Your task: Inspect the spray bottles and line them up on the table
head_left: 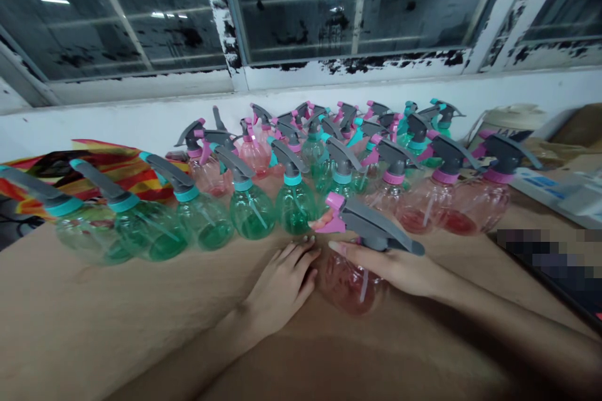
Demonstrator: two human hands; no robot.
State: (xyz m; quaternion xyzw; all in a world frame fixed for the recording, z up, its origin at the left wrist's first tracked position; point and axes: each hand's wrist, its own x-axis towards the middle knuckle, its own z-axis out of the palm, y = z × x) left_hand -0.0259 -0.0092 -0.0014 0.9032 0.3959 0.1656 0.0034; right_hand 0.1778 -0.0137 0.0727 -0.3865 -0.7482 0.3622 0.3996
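A pink see-through spray bottle (352, 285) with a grey and pink trigger head stands in front of me on the wooden table. My right hand (395, 266) is closed round its neck, just under the head. Part of that hand is hidden behind the bottle. My left hand (285, 282) lies on the table just left of this bottle, palm down, its fingers stretched out and holding nothing. Behind the hands is a front row of spray bottles, green ones such as a green spray bottle (254, 216) on the left and pink ones such as a pink spray bottle (426, 203) on the right.
More pink and green spray bottles crowd behind the front row, near the white wall (155, 116). A red and yellow patterned bag (117, 166) lies at the left. To the right are a blue and white packet (555, 194) and a dark, partly blurred flat object (545, 282).
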